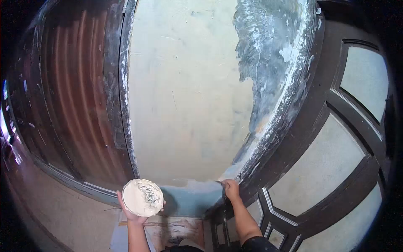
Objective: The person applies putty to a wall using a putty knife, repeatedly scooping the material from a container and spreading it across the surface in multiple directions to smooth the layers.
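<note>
Cradling a round putty pan [142, 197] in the left hand [133, 212], fingers clamped under its rim. Pinching a small scraper [219, 181] shut in the right hand [231, 189], pressing at the wall's [184, 105] lower right corner beside the dark door frame [289, 138]. Best keeping the blade flat, feathering upward toward the bare grey patch [264, 54].

A: What is in your hands?

B: My left hand [133, 210] holds up a round pan [142, 197] full of thick white paste. My right hand [231, 189] presses a small tool [220, 181] against the wall [184, 105], low down, right by the dark door frame [277, 122].

A: What does the wall look like?

B: Most of it is pale and smooth. The strip at the bottom [191, 199] is blue, and a patch near the top right is blue-grey and rough. A dark door with pale panels [319, 168] stands on my right, and a brown shutter [71, 96] on my left.
</note>
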Tool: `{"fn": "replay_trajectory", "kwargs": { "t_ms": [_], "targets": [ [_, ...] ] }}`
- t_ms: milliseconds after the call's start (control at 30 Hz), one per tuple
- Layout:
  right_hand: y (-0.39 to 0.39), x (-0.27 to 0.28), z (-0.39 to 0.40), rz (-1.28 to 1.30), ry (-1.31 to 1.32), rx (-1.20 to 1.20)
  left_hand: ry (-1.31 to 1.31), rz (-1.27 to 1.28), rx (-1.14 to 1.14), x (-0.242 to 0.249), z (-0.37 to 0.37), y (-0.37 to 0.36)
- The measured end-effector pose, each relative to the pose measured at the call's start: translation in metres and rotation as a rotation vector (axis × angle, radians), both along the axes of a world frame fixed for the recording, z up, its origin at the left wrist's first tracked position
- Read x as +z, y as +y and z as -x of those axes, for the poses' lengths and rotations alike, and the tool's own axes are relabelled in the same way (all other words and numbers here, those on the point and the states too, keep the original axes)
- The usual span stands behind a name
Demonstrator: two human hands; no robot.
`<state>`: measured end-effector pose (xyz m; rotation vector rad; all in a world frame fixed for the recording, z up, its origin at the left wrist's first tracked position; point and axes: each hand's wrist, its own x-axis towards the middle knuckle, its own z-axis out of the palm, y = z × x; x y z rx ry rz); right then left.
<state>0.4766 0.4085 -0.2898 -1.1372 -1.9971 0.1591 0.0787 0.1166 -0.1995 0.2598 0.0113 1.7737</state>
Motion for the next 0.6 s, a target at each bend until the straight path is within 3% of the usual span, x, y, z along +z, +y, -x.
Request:
{"fn": "replay_trajectory", "kwargs": {
  "t_ms": [167, 267, 300, 400, 467, 533, 600],
  "targets": [
    [-0.020, 0.088, 0.010, -0.252, 0.083, -0.119, -0.049, 0.041, 0.022, 0.023, -0.010, -0.005],
    [-0.032, 0.067, 0.003, -0.255, 0.119, -0.050, 0.126, 0.024, -0.002, 0.004, -0.001, 0.000],
    [-0.036, 0.056, 0.003, -0.140, -0.015, -0.076, 0.132, 0.019, -0.013, 0.008, -0.001, 0.002],
    [-0.021, 0.031, 0.010, 0.070, 0.020, 0.082, 0.016, 0.004, -0.045, 0.029, -0.011, -0.003],
    [-0.004, 0.044, 0.011, -0.080, 0.033, -0.021, 0.042, -0.042, -0.080, 0.039, -0.013, -0.003],
    [-0.007, 0.083, 0.006, -0.117, -0.042, -0.055, 0.062, -0.042, -0.076, 0.054, -0.020, -0.005],
    [-0.033, 0.133, 0.014, -0.171, 0.142, -0.037, 0.088, -0.065, -0.111, 0.065, -0.025, -0.003]
  ]
}}
